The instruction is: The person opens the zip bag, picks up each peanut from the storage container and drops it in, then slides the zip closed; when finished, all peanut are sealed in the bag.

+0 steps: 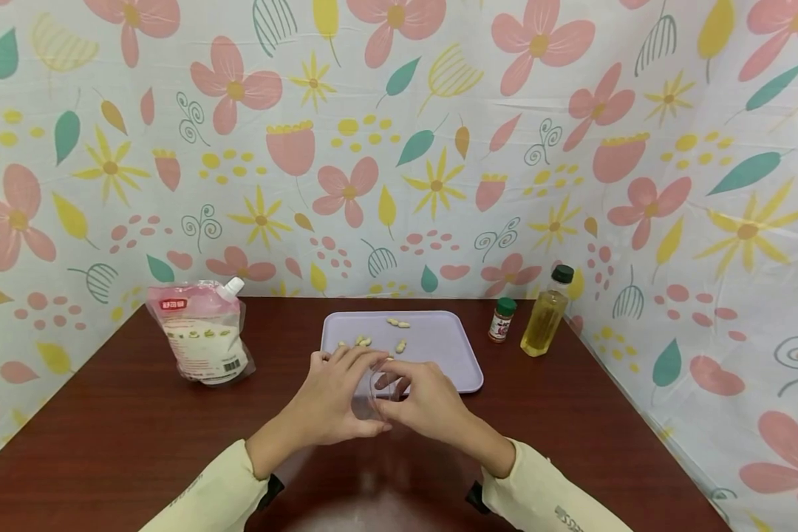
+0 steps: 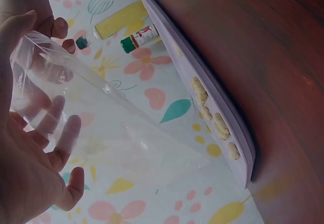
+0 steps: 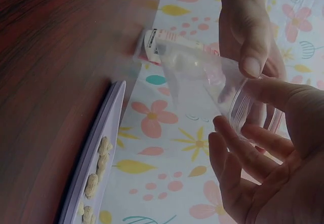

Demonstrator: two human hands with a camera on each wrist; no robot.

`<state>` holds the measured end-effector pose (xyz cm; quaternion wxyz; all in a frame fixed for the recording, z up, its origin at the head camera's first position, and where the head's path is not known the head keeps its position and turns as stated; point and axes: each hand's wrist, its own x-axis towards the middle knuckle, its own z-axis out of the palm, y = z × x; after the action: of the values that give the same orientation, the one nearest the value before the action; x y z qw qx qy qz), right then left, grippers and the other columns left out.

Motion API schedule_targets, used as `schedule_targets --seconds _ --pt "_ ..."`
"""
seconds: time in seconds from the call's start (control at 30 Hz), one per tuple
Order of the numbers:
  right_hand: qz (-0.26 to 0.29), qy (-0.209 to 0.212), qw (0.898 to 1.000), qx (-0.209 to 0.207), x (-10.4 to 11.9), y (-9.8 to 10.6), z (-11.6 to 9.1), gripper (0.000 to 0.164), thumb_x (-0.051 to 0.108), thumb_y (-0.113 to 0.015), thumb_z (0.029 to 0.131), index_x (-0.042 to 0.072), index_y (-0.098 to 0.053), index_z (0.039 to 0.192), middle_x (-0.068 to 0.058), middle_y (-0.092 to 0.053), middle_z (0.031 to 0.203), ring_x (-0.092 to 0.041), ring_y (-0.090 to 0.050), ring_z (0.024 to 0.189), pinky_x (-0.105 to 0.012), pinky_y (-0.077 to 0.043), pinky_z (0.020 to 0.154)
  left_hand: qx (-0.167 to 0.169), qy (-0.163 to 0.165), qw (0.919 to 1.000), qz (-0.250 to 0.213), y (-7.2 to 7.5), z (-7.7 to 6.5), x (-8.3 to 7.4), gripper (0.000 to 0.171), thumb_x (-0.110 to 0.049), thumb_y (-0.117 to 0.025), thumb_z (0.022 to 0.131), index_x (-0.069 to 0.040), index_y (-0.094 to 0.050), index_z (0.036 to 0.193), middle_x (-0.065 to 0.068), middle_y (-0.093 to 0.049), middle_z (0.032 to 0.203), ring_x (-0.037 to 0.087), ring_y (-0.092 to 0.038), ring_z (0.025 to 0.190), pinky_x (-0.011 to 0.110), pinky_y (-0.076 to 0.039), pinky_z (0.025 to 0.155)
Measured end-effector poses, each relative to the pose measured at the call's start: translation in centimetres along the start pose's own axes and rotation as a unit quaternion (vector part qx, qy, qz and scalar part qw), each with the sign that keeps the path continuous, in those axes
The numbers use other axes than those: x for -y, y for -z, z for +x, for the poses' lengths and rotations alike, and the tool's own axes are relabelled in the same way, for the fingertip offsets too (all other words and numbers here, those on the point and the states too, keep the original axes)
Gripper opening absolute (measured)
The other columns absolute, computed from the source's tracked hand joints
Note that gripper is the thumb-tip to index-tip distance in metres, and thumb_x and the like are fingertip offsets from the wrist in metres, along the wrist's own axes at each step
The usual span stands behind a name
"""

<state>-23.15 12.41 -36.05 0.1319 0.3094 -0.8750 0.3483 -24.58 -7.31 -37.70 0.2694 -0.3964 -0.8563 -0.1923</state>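
Note:
A clear plastic zip-lock bag [image 2: 131, 127] hangs between my two hands, in front of the tray. Its mouth, with the zip ridges showing, is spread into a loop in the right wrist view. My left hand [image 1: 332, 399] holds one side of the bag, its thumb at the rim and its fingers seen through the film. On the other side my right hand [image 1: 432, 403] grips the edge near the mouth between thumb and fingers. Beyond the hands, several unshelled peanuts [image 3: 92, 185] lie on a pale purple tray [image 1: 439, 347], partly hidden by the hands in the head view.
To the left stands a pink and white spouted pouch [image 1: 206, 340]. Right of the tray are a small green-capped seasoning jar [image 1: 501, 321] and a bottle of yellow oil [image 1: 544, 318]. A flower-patterned cloth [image 1: 399, 148] backs the dark wooden table [image 1: 106, 428].

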Motion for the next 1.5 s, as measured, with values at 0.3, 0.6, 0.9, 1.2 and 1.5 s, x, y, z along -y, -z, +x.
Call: schedule_targets --seconds 0.3,0.6,0.9,1.2,1.5 --pt "-0.002 -0.020 1.000 0.007 0.1 0.1 0.0 0.037 0.013 -0.081 0.078 0.014 -0.072 0.114 0.007 -0.074 0.090 -0.009 -0.067 0.069 -0.022 -0.049 0.055 -0.007 -0.003 0.9998 0.020 0.2 -0.1 0.1 0.081 -0.058 -0.082 0.069 -0.017 -0.056 0.135 -0.003 -0.059 0.128 0.017 -0.052 0.110 0.047 -0.033 0.077" --pt "-0.031 -0.057 0.998 -0.003 0.5 0.0 0.0 0.033 0.013 -0.072 0.084 0.015 -0.072 0.116 0.004 -0.074 0.078 0.003 -0.058 0.053 -0.024 -0.044 0.044 -0.045 -0.014 0.9987 0.018 0.1 -0.1 0.2 0.076 -0.055 -0.083 0.070 -0.015 -0.059 0.131 -0.002 -0.060 0.125 0.019 -0.051 0.109 0.047 -0.032 0.077" --pt "-0.065 -0.060 0.996 -0.004 0.7 -0.1 0.2 0.037 0.014 -0.075 0.082 0.015 -0.070 0.118 0.010 -0.071 0.072 0.004 -0.052 0.050 -0.024 -0.042 0.045 -0.022 -0.013 0.9987 0.045 0.2 -0.3 0.1 0.087 -0.058 -0.082 0.069 -0.012 -0.053 0.138 0.005 -0.057 0.132 0.024 -0.051 0.113 0.052 -0.034 0.078" --pt "-0.070 -0.060 0.996 0.002 0.6 -0.2 0.3 0.043 0.020 -0.078 0.081 0.015 -0.067 0.122 0.013 -0.068 0.071 0.000 -0.048 0.048 -0.024 -0.040 0.044 -0.014 -0.005 0.9963 0.085 -0.1 -0.2 0.2 0.100 -0.060 -0.082 0.067 -0.007 -0.047 0.144 0.011 -0.055 0.135 0.028 -0.051 0.115 0.052 -0.035 0.078" --pt "-0.076 -0.057 0.995 0.009 0.4 -0.3 0.4 0.040 0.022 -0.078 0.081 0.017 -0.070 0.119 0.014 -0.068 0.071 0.000 -0.048 0.049 -0.025 -0.041 0.047 -0.042 -0.029 0.9960 0.073 0.1 -0.4 1.1 0.084 -0.050 -0.086 0.065 -0.012 -0.056 0.134 0.006 -0.057 0.128 0.025 -0.051 0.110 0.052 -0.034 0.076"
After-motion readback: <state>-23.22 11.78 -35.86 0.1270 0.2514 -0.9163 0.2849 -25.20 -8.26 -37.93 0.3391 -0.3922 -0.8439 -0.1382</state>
